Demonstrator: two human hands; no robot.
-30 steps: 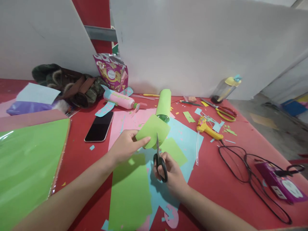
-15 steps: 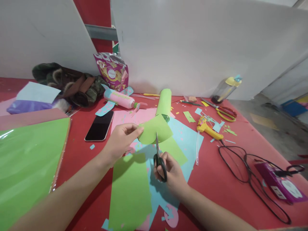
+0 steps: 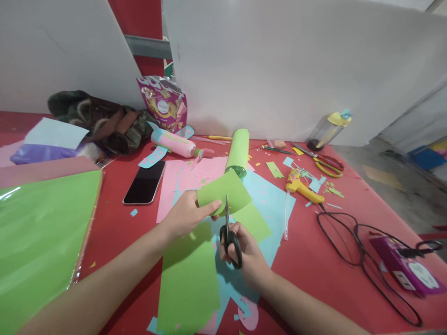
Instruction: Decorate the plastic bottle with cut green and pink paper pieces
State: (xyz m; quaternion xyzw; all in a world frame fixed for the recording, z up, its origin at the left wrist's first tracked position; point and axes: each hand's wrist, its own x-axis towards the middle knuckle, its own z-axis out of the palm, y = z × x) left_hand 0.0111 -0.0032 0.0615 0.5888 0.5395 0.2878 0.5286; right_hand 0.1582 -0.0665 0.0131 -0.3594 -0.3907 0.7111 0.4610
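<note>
We held the black-handled scissors (image 3: 228,235) in our right hand (image 3: 246,253), fingers closed through the loops, and the blades stood nearly shut, pointing straight up and away from us. Our left hand (image 3: 185,216) pinched the green paper piece (image 3: 223,195) by its left edge — thumb on top, fingers under — and kept it lifted off the red table (image 3: 115,223).

The relation that mattered was this: the paper piece lay directly beyond the scissors, its near edge meeting the blade tips about midway along. Its long axis ran left to right, crosswise to the blades, so any cut line ran from the near edge toward the far one. The left hand sat to the left of the scissors, close beside them but not touching; the right hand was below them, nearer to us.

Beyond the scissors lay a rolled green tube (image 3: 238,151) — end toward us — on pink and blue sheets. Left of the scissors was a phone (image 3: 144,183); right of them, a yellow glue gun (image 3: 300,185).
</note>
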